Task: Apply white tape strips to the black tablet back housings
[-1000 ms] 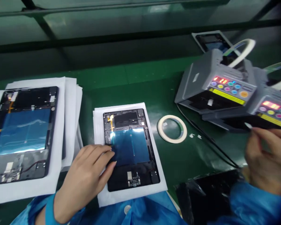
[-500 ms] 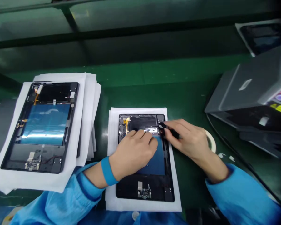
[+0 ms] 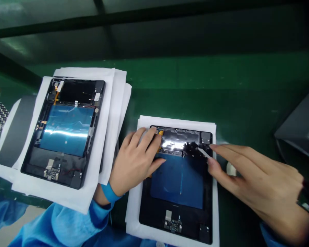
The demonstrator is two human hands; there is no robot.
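An open tablet, back cover off, lies on a white sheet on the green bench. It shows a blue battery film and a shiny black patch near its top edge. My left hand rests open on the tablet's upper left corner, fingers spread flat. My right hand reaches in from the right with long fingers toward the upper right part. A small white strip sticks out from its thumb and forefinger tips, just over the tablet's frame.
A second open tablet lies on a stack of white sheets at the left, with a dark grey panel beside it. A grey machine shows at the right edge. Behind my right hand peeks a white tape roll.
The view has swung left, so the machines have slid out to the right. My right hand came from the machine to the tablet's top. My left hand has shifted to the tablet's upper left corner.
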